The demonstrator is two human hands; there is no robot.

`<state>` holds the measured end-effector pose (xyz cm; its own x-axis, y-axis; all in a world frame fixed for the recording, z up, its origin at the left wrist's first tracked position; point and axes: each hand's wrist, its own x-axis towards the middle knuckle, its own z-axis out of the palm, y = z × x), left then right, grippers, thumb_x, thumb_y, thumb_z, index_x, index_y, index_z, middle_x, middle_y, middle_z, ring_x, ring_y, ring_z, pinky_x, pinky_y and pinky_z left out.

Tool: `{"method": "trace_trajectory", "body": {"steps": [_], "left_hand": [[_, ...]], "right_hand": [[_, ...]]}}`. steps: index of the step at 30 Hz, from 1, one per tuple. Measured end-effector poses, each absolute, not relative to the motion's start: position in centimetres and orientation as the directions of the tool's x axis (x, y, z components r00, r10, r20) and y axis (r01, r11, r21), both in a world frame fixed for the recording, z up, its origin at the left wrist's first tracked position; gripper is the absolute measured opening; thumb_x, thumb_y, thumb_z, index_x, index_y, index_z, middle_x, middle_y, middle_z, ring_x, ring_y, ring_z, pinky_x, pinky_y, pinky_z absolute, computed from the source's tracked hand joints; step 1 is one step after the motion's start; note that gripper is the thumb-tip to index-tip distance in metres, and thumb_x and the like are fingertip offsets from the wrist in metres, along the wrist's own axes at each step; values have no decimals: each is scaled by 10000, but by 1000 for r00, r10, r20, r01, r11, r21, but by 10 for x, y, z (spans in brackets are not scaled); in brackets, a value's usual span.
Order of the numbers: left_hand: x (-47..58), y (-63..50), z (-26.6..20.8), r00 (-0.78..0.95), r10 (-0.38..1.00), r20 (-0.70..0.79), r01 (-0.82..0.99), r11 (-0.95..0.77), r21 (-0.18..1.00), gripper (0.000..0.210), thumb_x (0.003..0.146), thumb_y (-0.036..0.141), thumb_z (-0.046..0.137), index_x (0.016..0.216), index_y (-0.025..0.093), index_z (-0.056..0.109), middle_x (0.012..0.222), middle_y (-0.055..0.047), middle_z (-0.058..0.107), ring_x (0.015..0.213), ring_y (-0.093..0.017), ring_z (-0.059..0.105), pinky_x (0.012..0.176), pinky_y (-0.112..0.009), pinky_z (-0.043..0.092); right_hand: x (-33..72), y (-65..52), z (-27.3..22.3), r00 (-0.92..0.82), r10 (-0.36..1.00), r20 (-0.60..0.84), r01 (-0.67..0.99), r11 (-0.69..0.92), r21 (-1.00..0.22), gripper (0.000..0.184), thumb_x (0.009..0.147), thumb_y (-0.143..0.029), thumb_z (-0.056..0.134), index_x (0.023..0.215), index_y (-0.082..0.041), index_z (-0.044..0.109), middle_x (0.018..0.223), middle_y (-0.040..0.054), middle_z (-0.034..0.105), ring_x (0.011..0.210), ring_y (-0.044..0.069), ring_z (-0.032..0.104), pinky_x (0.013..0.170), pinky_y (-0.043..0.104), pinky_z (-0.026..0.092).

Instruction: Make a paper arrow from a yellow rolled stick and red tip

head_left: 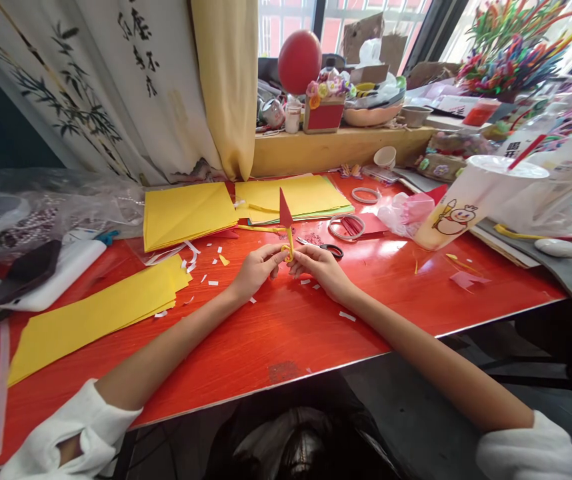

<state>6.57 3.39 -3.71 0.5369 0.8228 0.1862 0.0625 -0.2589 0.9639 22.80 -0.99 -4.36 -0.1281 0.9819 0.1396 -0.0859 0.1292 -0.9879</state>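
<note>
Between my two hands, just above the red table, stands a small paper craft (pixel 290 241): a yellow strip rises from a curled yellow base and carries a red pointed piece (pixel 285 209). My left hand (pixel 260 268) pinches the curled base from the left. From the right, the fingers of my right hand (pixel 320 268) close on the same base. Just behind my right hand lie scissors (pixel 333 251) with black handles, partly hidden by it. White paper scraps (pixel 213 283) are scattered around both hands.
Yellow paper stacks (pixel 191 215) lie behind my hands, and cut yellow sheets (pixel 101 317) to the left. Tape rolls (pixel 347 227) sit at the back. A tall drink cup (pixel 459 203) with a red straw stands at the right. The red table's (pixel 246 360) front edge is near me.
</note>
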Motion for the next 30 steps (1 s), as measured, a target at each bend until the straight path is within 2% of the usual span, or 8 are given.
{"method": "trace_trajectory", "body": {"steps": [4,9,14,19,23,28,30], "left_hand": [[66,31,-39,508,838,201,65,-270,961,357,790,410,573,1055,172,545,738,29,519,485,-37,443,475,-183,375],[65,28,-39,500,829,251,73,-329,942,260,798,403,567,901,166,548,727,19,552,491,-45,456,489,-188,380],[63,28,-38,535,807,250,49,-325,944,228,789,376,588,794,148,575,634,19,540,493,-58,446,508,-202,360],[63,29,-38,558,800,220,4,-268,963,234,774,371,610,791,138,597,664,7,557,502,-56,442,513,-203,361],[64,33,-37,521,836,174,1,-204,979,289,794,423,570,783,135,595,573,21,513,503,-64,463,506,-190,379],[63,38,-28,377,919,117,-144,-67,987,355,747,466,611,861,132,570,791,-26,603,535,-53,483,465,-179,384],[63,38,-22,372,923,97,-183,-30,983,363,729,463,630,838,122,573,764,-25,599,528,-52,480,461,-180,381]], "right_hand": [[227,-10,-43,-153,975,159,-64,150,-987,290,800,-438,564,889,-162,569,718,3,590,621,98,581,606,241,490],[225,-11,-45,-150,973,175,122,194,-973,298,850,-465,461,847,-174,521,669,0,573,582,113,575,585,259,478],[227,-15,-46,-141,969,202,278,235,-932,291,877,-438,419,757,-182,488,607,-14,516,541,104,489,552,247,402],[227,-16,-45,-162,957,241,374,286,-882,291,896,-424,382,761,-188,485,609,-23,475,565,112,457,575,257,353],[223,-17,-43,-145,954,261,421,299,-857,326,899,-444,357,705,-193,436,618,-22,440,580,114,415,585,262,322],[222,-15,-44,-129,966,223,404,257,-878,376,903,-491,292,705,-196,415,661,-14,451,582,109,432,560,246,343],[221,-14,-44,-148,967,207,399,250,-882,387,891,-513,312,698,-195,420,643,-21,435,563,103,422,542,239,342]]}}
